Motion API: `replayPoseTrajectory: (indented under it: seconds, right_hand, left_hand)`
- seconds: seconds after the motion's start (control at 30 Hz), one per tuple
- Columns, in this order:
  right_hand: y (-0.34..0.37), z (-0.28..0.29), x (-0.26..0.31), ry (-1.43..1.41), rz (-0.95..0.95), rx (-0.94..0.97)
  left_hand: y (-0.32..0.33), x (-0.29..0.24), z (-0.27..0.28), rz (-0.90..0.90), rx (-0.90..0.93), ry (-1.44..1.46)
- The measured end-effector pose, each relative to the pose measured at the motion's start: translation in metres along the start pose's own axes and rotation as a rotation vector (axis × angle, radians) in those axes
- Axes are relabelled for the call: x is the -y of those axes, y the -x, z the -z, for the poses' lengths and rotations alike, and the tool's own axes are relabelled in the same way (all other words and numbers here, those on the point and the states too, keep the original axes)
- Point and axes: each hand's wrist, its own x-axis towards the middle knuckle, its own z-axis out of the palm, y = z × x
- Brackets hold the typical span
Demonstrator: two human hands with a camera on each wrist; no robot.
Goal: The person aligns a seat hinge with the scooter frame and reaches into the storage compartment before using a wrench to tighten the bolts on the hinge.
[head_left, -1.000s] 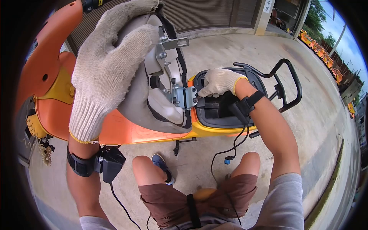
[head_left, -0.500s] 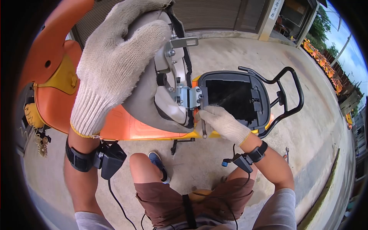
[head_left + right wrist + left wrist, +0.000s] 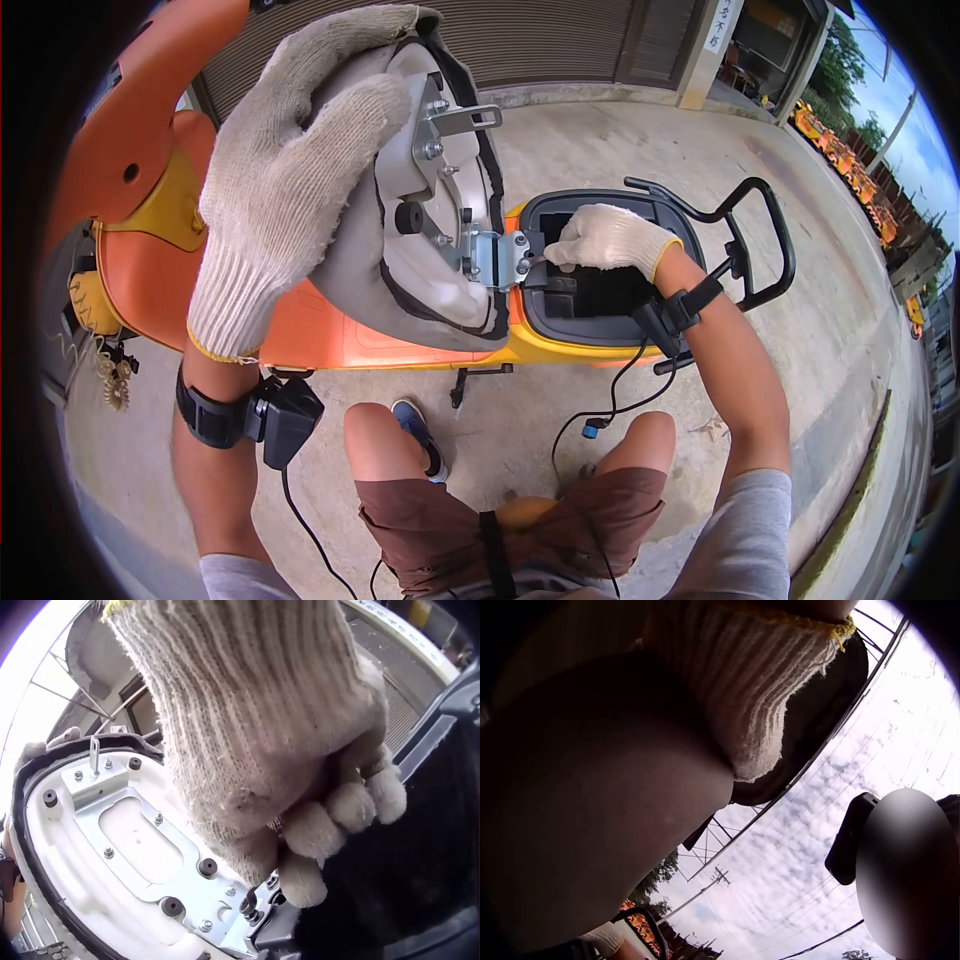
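A grey seat is tilted up on edge, its white underside and metal bracket showing in the right wrist view. My gloved left hand grips its upper edge, fingers over the far side. A metal hinge joins the seat to the yellow and orange body. At the hinge bolts, my gloved right hand pinches a slim metal tool, its end against a bolt; most of it is hidden by the glove. In the left wrist view only the glove cuff of my left hand shows.
Under the right hand is an open black compartment. A black rear rail stands to its right. An orange front part rises at left. Cables hang from the right wrist camera over concrete ground.
My right hand went from the hinge to its near side with the tool upright across the bolts, then back over the compartment. The left hand still grips the seat, which has shifted slightly.
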Motion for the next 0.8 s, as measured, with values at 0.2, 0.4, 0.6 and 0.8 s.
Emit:
replayPoseTrajectory:
  seconds: [0.2, 0.4, 0.6, 0.8]
  right_hand:
    - [-0.012, 0.008, 0.001, 0.007, 0.013, 0.057]
    - [-0.014, 0.006, 0.0, 0.013, -0.049, 0.117]
    - [0.02, -0.037, -0.007, -0.501, -0.029, 0.157]
    - [0.04, -0.115, 0.047, -1.158, -0.198, -0.146]
  left_hand:
    - [0.003, 0.007, -0.004, 0.045, -0.081, 0.206]
    - [0.006, 0.011, -0.001, -0.016, -0.071, 0.204]
    - [0.015, 0.007, -0.003, -0.046, -0.132, 0.134]
    - [0.09, 0.022, -0.047, 0.037, -0.532, 0.338]
